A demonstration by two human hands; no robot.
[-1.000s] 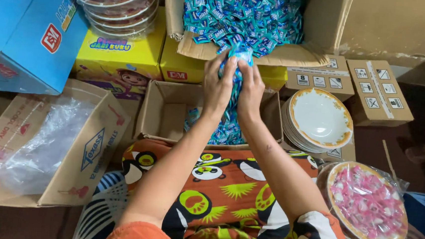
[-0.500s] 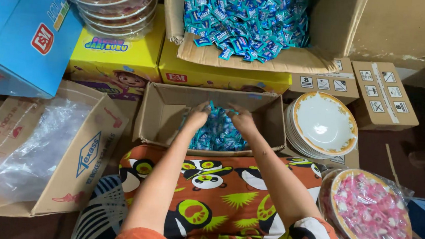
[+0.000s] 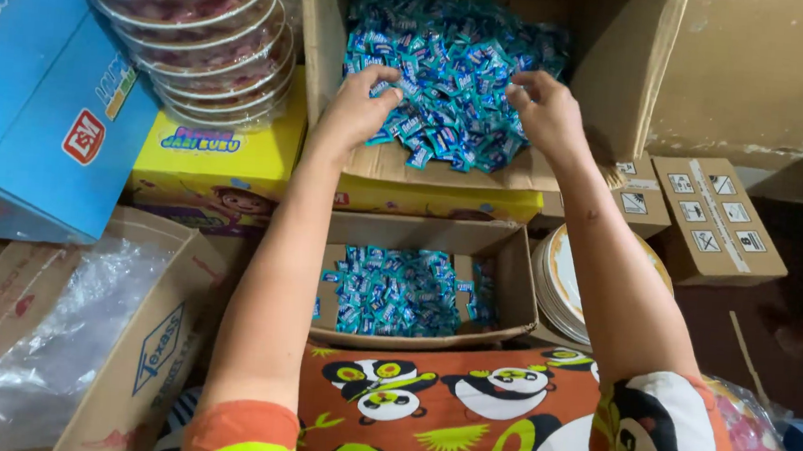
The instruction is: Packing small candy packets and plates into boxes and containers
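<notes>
Both hands, left hand point(image 3: 358, 109) & right hand point(image 3: 546, 113), fingers curled, rake crinkly blue candy wrappers point(image 3: 451, 59) in cardboard box point(image 3: 620, 62).

- big carton point(image 3: 609, 89) far centre, wrapped candies point(image 3: 459, 79) in it
- left hand point(image 3: 358, 109) and right hand point(image 3: 546, 108) on that candy heap, left and right sides
- small carton point(image 3: 515, 281) near of the big one, on the lap, more candies point(image 3: 397, 291) inside
- stack of covered trays point(image 3: 193, 37) far left, on a flat box point(image 3: 217, 170)
- plates point(image 3: 558, 284) right of small carton
- open carton with plastic bag point(image 3: 55, 333) near left
</notes>
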